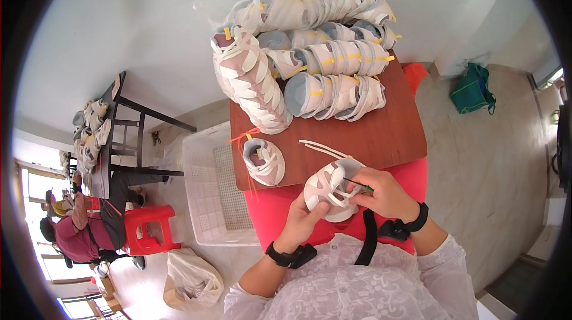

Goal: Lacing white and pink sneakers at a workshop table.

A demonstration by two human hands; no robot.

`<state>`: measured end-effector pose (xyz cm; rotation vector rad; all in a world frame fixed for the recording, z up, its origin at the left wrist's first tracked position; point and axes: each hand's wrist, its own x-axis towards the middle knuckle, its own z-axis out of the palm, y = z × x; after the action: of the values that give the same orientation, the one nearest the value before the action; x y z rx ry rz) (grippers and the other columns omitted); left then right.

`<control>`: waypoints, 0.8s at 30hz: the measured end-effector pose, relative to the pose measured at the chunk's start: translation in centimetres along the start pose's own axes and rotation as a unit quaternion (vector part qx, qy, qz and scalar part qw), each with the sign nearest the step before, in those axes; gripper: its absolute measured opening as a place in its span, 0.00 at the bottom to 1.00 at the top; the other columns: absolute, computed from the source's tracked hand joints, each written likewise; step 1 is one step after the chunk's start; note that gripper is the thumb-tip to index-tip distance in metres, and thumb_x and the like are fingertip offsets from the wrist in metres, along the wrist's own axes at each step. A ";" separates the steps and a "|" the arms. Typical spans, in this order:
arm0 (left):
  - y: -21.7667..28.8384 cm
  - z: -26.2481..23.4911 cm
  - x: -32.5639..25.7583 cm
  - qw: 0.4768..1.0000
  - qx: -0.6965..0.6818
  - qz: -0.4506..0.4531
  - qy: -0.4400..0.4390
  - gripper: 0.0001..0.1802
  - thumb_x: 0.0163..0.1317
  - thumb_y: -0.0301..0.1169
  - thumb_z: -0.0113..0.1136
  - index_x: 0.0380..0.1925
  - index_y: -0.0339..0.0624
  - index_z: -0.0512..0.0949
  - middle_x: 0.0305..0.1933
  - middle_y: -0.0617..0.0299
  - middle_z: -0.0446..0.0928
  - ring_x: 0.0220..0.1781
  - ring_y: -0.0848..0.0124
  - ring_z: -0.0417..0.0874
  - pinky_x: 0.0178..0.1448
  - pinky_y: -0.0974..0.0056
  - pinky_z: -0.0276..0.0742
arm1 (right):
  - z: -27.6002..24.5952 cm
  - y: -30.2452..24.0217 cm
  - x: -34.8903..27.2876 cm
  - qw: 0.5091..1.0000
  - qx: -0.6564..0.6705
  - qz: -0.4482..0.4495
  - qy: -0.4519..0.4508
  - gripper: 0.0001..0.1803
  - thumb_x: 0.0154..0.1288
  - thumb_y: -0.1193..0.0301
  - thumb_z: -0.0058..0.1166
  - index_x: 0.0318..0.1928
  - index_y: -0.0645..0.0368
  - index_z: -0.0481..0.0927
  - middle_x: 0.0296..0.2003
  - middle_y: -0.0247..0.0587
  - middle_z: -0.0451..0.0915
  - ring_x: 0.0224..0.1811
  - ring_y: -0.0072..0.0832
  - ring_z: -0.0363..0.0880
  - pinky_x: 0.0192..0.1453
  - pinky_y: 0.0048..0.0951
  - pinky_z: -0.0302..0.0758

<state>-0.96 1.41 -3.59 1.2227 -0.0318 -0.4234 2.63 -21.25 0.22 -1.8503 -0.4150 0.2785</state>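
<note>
Close to my lap, at the front edge of the brown table (381, 141), is a white and pink shoe upper (325, 184). My left hand (302, 220) grips its near left side, with the thumb on the lacing area. In my right hand (387, 193), closed at the shoe's right side, is a thin dark hook-like tool with a green end (367, 187); its tip lies by the eyelets. A white shoelace (322, 148) trails from the shoe onto the table. Left of it stands another shoe upper (264, 162) with orange-red string beside it.
Nested rows of shoe uppers (339, 58) fill the table's far side. A white plastic crate (205, 201) stands left, near a cream sack (190, 281). Further left, a person in maroon (80, 236) sits beside a red stool (149, 227). A green bag (472, 90) lies right.
</note>
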 end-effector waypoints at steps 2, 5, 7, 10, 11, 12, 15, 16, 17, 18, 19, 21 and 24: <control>-0.1 -0.6 0.1 0.999 -0.014 -0.022 -0.020 0.25 0.66 0.35 0.60 0.60 0.37 0.68 0.55 0.62 0.75 0.56 0.74 0.73 0.59 0.64 0.71 | -0.5 -0.4 0.2 0.999 -0.025 -0.013 -0.027 0.13 0.50 0.73 0.64 0.37 0.59 0.78 0.33 0.41 0.77 0.35 0.41 0.78 0.39 0.36 0.74; 0.5 -1.0 0.2 0.995 -0.019 -0.074 -0.062 0.28 0.64 0.36 0.62 0.61 0.37 0.67 0.56 0.62 0.74 0.57 0.73 0.72 0.61 0.63 0.70 | -0.9 -0.9 0.5 0.994 -0.060 -0.011 -0.086 0.12 0.50 0.73 0.64 0.37 0.59 0.78 0.33 0.41 0.78 0.35 0.40 0.78 0.38 0.36 0.74; 0.7 -1.0 0.2 0.991 -0.011 -0.103 -0.081 0.29 0.63 0.35 0.63 0.61 0.37 0.66 0.56 0.62 0.74 0.58 0.73 0.72 0.61 0.63 0.70 | -1.0 -0.7 0.6 0.994 -0.068 -0.023 -0.087 0.12 0.50 0.73 0.64 0.37 0.58 0.79 0.33 0.41 0.78 0.34 0.39 0.78 0.37 0.35 0.74; 0.7 -0.6 0.2 0.992 -0.017 -0.107 -0.066 0.29 0.63 0.34 0.64 0.61 0.37 0.66 0.57 0.61 0.73 0.58 0.72 0.72 0.61 0.64 0.70 | -1.1 -0.5 0.9 0.990 -0.096 -0.070 -0.072 0.12 0.50 0.73 0.64 0.36 0.58 0.79 0.33 0.40 0.78 0.32 0.38 0.78 0.35 0.34 0.74; 0.6 -0.4 0.2 0.996 0.011 -0.076 -0.043 0.27 0.63 0.32 0.63 0.60 0.36 0.67 0.56 0.61 0.74 0.57 0.72 0.73 0.61 0.64 0.70 | -1.0 -0.4 1.1 0.986 -0.113 -0.105 -0.059 0.12 0.50 0.72 0.64 0.36 0.58 0.79 0.33 0.40 0.78 0.31 0.38 0.78 0.34 0.34 0.74; 0.6 -0.3 0.2 0.998 0.040 -0.045 -0.020 0.26 0.63 0.31 0.63 0.59 0.36 0.68 0.55 0.60 0.75 0.56 0.72 0.74 0.60 0.64 0.71 | -1.1 -0.6 1.2 0.986 -0.112 -0.105 -0.059 0.12 0.50 0.72 0.64 0.36 0.58 0.79 0.33 0.40 0.78 0.31 0.38 0.78 0.34 0.34 0.74; 0.0 -0.2 0.0 0.994 0.110 -0.014 0.009 0.22 0.63 0.28 0.61 0.56 0.35 0.71 0.53 0.60 0.77 0.54 0.73 0.76 0.58 0.65 0.72 | -1.2 -1.2 1.4 0.992 -0.075 -0.052 -0.091 0.11 0.52 0.72 0.64 0.36 0.60 0.78 0.32 0.39 0.78 0.30 0.37 0.78 0.34 0.33 0.74; 0.0 -0.2 0.0 0.994 0.110 -0.014 0.008 0.22 0.63 0.28 0.61 0.56 0.35 0.71 0.53 0.60 0.77 0.54 0.73 0.76 0.58 0.65 0.72 | -1.1 -1.1 1.4 0.999 -0.036 -0.030 -0.006 0.11 0.52 0.73 0.64 0.35 0.61 0.78 0.32 0.39 0.77 0.30 0.35 0.78 0.34 0.32 0.73; 0.0 -0.2 0.1 0.995 0.102 -0.009 0.015 0.20 0.63 0.27 0.61 0.55 0.35 0.72 0.51 0.60 0.78 0.53 0.73 0.77 0.57 0.65 0.73 | -1.0 -1.0 1.5 0.997 0.004 -0.007 0.077 0.10 0.53 0.73 0.64 0.35 0.61 0.78 0.31 0.39 0.77 0.30 0.34 0.78 0.34 0.32 0.73; -0.1 -0.2 0.1 0.995 0.094 -0.004 0.021 0.19 0.63 0.26 0.60 0.54 0.35 0.73 0.50 0.60 0.79 0.52 0.73 0.77 0.56 0.65 0.73 | -0.8 -1.0 1.4 0.989 0.020 0.064 0.128 0.10 0.54 0.73 0.63 0.34 0.62 0.77 0.30 0.39 0.75 0.32 0.32 0.77 0.35 0.30 0.72; -0.1 -0.2 0.1 0.995 0.094 -0.004 0.022 0.19 0.63 0.26 0.60 0.54 0.35 0.73 0.50 0.60 0.79 0.52 0.73 0.77 0.56 0.65 0.73 | -0.6 -0.7 1.3 0.990 0.020 0.064 0.128 0.10 0.54 0.73 0.63 0.34 0.62 0.77 0.30 0.39 0.75 0.32 0.32 0.77 0.35 0.30 0.72; -0.2 -0.3 0.1 0.995 0.097 -0.008 0.016 0.18 0.63 0.26 0.60 0.53 0.35 0.73 0.50 0.60 0.79 0.51 0.73 0.78 0.56 0.65 0.74 | 0.0 0.1 1.0 0.990 -0.036 -0.031 0.130 0.09 0.55 0.74 0.63 0.35 0.62 0.78 0.30 0.40 0.74 0.33 0.33 0.77 0.36 0.29 0.72; 0.2 0.0 0.1 0.992 0.129 0.005 0.019 0.17 0.63 0.25 0.61 0.52 0.36 0.75 0.49 0.60 0.80 0.51 0.73 0.78 0.56 0.65 0.73 | 0.6 0.4 0.8 0.994 -0.056 0.003 0.099 0.10 0.56 0.72 0.62 0.38 0.61 0.80 0.30 0.39 0.74 0.34 0.35 0.76 0.38 0.30 0.73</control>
<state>-0.78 1.38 -3.39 1.4833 -0.0624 -0.3950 3.23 -20.49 -0.37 -1.9681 -0.2925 0.0761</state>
